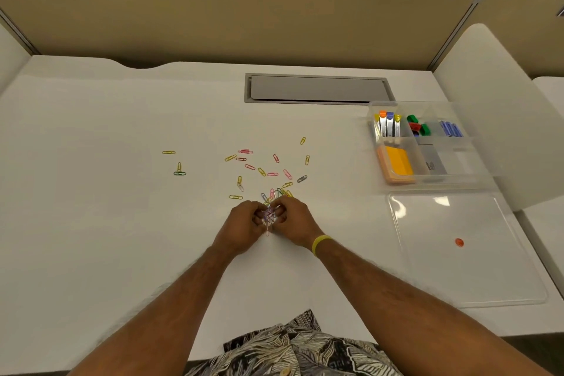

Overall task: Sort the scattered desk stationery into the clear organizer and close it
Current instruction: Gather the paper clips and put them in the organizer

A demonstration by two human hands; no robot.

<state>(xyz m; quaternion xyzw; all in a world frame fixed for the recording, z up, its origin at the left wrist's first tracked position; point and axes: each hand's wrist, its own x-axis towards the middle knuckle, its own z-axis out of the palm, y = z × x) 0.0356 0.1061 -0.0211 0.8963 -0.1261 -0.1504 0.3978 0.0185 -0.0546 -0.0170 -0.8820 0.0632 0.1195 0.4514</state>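
Several coloured paper clips (pixel 262 171) lie scattered on the white desk (pixel 106 223), mostly at its middle, with a few further left (pixel 179 173). My left hand (pixel 244 224) and my right hand (pixel 294 220) meet at the near edge of the scatter, together pinching a small bunch of paper clips (pixel 269 216) between their fingertips. The clear organizer (pixel 427 183) stands open at the right, holding markers, coloured clips, an orange note pad and staple boxes. Its clear lid (pixel 464 268) lies flat on the desk in front of it.
A grey cable hatch (pixel 317 88) is set into the desk behind the clips. Beige partition panels (pixel 244 15) wall the back. A white side panel (pixel 488 94) rises just right of the organizer. A small red dot (pixel 459 242) shows on the lid.
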